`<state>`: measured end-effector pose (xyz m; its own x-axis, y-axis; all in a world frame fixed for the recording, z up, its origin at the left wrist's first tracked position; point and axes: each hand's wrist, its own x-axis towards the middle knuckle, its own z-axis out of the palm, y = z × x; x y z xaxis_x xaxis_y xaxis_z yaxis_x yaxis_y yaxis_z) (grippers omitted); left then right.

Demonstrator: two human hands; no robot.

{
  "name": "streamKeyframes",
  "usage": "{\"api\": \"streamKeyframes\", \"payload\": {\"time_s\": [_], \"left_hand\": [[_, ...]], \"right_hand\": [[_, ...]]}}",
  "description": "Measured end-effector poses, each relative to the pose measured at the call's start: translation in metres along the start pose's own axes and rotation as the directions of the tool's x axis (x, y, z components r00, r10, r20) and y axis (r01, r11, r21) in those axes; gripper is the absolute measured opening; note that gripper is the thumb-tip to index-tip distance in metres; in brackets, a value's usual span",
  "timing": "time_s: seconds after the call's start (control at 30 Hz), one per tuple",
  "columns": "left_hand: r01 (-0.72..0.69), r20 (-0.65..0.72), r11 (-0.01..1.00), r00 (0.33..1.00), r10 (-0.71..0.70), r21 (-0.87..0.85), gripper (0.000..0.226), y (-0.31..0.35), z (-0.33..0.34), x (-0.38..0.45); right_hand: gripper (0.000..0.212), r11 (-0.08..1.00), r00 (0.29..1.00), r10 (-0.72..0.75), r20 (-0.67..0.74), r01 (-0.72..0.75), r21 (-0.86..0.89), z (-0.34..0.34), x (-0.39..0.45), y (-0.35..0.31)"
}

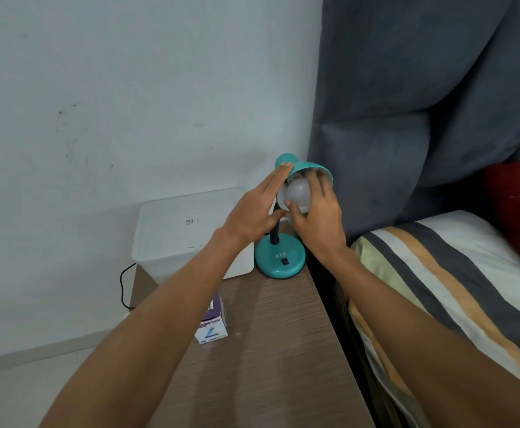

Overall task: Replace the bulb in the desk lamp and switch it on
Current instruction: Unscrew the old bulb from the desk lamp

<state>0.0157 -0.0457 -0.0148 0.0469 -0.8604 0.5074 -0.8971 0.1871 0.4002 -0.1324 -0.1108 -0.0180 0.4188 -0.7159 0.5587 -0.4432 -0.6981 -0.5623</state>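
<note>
A teal desk lamp stands at the far right corner of a wooden bedside table [271, 350], with a round base [279, 259] that carries a black rocker switch [286, 261]. Its teal shade [306, 168] tilts toward me, and a white bulb [298, 191] sits in its mouth, unlit. My right hand [319, 216] wraps the bulb, thumb below and fingers over its right side. My left hand [257, 208] lies flat against the left side of the shade, fingertips on its neck. A purple and white bulb box [212, 324] stands on the table, partly behind my left forearm.
A translucent plastic storage box [175, 236] sits upside down at the table's back left. A black cable [124, 285] hangs off the table's left edge by the white wall. A grey padded headboard [407, 103] and a striped pillow [447, 288] are to the right.
</note>
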Motion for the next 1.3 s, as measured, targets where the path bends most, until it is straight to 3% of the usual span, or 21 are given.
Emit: {"api": "streamKeyframes", "payload": {"time_s": [0.07, 0.2, 0.37, 0.53, 0.67, 0.83, 1.0, 1.17, 1.3], "left_hand": [[0.009, 0.004, 1.0, 1.0, -0.009, -0.005, 0.09, 0.0, 0.0, 0.0], [0.02, 0.002, 1.0, 1.0, -0.02, -0.004, 0.09, 0.002, -0.002, 0.0], [0.02, 0.01, 1.0, 1.0, -0.02, -0.006, 0.088, 0.003, -0.002, 0.001], [0.029, 0.01, 1.0, 1.0, -0.029, -0.006, 0.091, 0.004, -0.004, 0.0], [0.022, 0.024, 1.0, 0.999, -0.022, 0.004, 0.09, 0.005, -0.004, 0.001], [0.044, 0.029, 0.999, 0.999, -0.044, 0.005, 0.091, 0.006, -0.006, 0.0], [0.039, 0.035, 0.999, 0.999, -0.039, 0.016, 0.091, 0.006, -0.006, 0.0], [0.05, 0.025, 0.999, 0.998, -0.05, 0.014, 0.091, 0.008, -0.008, -0.001], [0.038, 0.033, 0.999, 0.999, -0.039, 0.021, 0.09, 0.007, -0.007, 0.0]], "right_hand": [[0.064, 0.999, 0.999, 0.043, 0.005, -0.043, 0.003, 0.0, 0.002, 0.0], [0.073, 0.986, 0.992, -0.115, 0.045, 0.119, -0.117, 0.0, 0.001, 0.001], [0.068, 0.997, 0.998, 0.069, 0.01, -0.07, 0.014, 0.005, -0.003, 0.001], [0.073, 0.991, 0.994, -0.089, 0.061, 0.095, -0.095, 0.001, -0.001, 0.005], [0.066, 0.995, 0.995, 0.092, 0.025, -0.093, 0.021, 0.0, 0.0, 0.006], [0.068, 0.988, 0.991, -0.11, 0.078, 0.118, -0.097, -0.005, 0.004, 0.002], [0.067, 0.997, 0.996, 0.074, 0.053, -0.074, -0.006, -0.002, 0.003, 0.002], [0.072, 0.986, 0.991, -0.089, 0.097, 0.102, -0.133, -0.007, 0.007, 0.002], [0.066, 0.999, 0.997, 0.035, 0.075, -0.033, -0.027, -0.009, 0.006, 0.004]]}}
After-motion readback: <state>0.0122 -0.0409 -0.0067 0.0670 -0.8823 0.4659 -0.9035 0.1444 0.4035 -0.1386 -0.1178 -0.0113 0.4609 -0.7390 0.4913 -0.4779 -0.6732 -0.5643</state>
